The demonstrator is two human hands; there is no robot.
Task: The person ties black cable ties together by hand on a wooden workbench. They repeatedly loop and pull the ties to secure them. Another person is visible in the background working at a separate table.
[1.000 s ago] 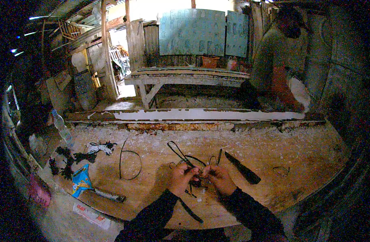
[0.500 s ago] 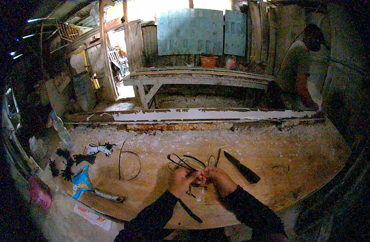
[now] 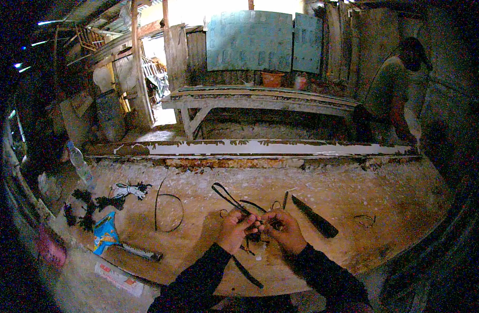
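Close together over the wooden tabletop (image 3: 182,261), my left hand (image 3: 235,230) and my right hand (image 3: 284,229) have their fingers closed and nearly meeting. A folded black strap (image 3: 228,194) rises in a loop from my left fingers. My right fingers pinch around a thin dark strand, mostly hidden by the fingers. Below the hands lies a short black strip (image 3: 247,272). To the right rests a long dark tapered piece (image 3: 315,216), wide at its near end, with a thin dark stick (image 3: 286,200) beside it. Further black strap bits lie behind the fingers.
At left lie a curled black strand (image 3: 157,208), black and white cord bundles (image 3: 128,191), a blue packet (image 3: 105,232), a dark flat tool (image 3: 140,252) and a clear bottle (image 3: 80,164). A small thin loop (image 3: 365,220) lies at right. Beyond, a person (image 3: 391,88) bends by a bench (image 3: 260,96).
The black loop has swung more upright and left above my left hand. My right fingers have curled in slightly. The person at the back right has reached forward and down.
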